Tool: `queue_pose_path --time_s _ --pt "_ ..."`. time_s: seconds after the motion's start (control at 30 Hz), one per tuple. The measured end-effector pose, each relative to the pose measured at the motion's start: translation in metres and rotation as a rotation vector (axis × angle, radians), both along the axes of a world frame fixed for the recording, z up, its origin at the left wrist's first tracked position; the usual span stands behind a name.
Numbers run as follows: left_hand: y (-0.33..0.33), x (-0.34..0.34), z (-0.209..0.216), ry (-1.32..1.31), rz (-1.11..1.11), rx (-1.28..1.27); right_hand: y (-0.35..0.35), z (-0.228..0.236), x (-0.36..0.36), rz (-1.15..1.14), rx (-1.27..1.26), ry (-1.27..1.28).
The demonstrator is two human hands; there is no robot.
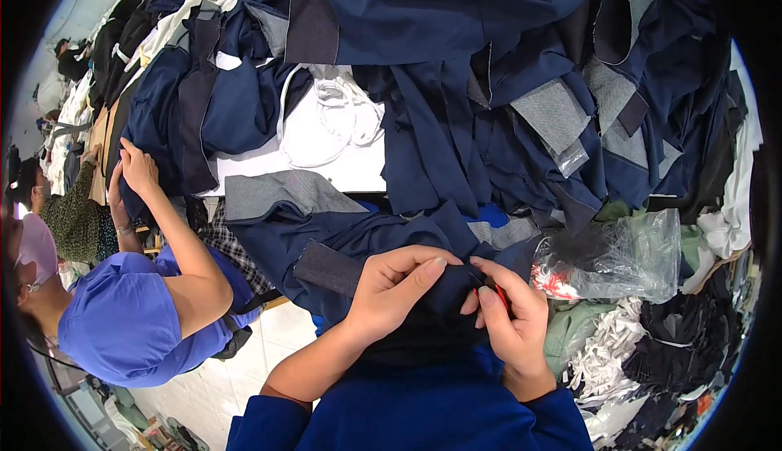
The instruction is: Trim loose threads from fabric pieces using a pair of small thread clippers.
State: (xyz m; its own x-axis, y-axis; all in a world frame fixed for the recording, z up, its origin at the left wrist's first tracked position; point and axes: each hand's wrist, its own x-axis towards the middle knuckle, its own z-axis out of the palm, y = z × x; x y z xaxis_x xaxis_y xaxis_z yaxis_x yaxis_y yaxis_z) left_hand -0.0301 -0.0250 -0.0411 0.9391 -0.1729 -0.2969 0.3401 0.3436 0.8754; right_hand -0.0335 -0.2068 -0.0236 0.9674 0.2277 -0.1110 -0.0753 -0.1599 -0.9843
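My left hand (399, 284) pinches the edge of a navy garment piece (366, 231) between thumb and fingers. This cloth lies over my lap and the table's near edge, with a grey backing and a dark strip showing on its left part. Close beside it, my right hand (515, 313) is closed around a small red-handled tool (501, 295) that looks like thread snips. Its fingertips meet the same cloth, and the fingers cover most of the tool. Both hands are nearly together in front of my body.
A big heap of navy cut pieces (423, 19) covers the far table. White cord (326, 125) lies on the white tabletop (350, 176). On the right are a clear plastic bag (635, 256) and fabric scraps (611, 345). A person in purple (122, 313) handles navy cloth at left.
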Motion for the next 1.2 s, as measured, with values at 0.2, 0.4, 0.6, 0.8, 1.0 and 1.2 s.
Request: queue_pose_path --time_s 0.2,0.4,0.6,0.8,1.0,1.2 --pt "-0.0006 0.0001 0.0021 0.003 -0.001 -0.001 0.0004 -0.0019 -0.0005 0.002 -0.004 0.002" --pt "-0.0003 -0.0011 0.0003 -0.007 -0.004 -0.017 0.0014 -0.0028 -0.0005 -0.004 -0.004 0.003" --pt "-0.0004 -0.0008 -0.0017 -0.005 -0.006 -0.009 0.0017 -0.0023 0.0003 0.004 0.001 0.011" --pt "-0.0016 0.0 -0.0016 -0.003 -0.002 -0.018 0.0016 -0.0011 0.0014 0.014 0.003 0.027" --pt "-0.0024 0.0002 -0.0027 -0.006 -0.013 -0.029 0.0021 -0.0009 0.0024 0.013 -0.011 0.042" --pt "-0.0032 -0.0001 -0.0047 -0.019 -0.01 -0.024 0.0013 -0.0005 0.0031 0.021 -0.046 0.039"
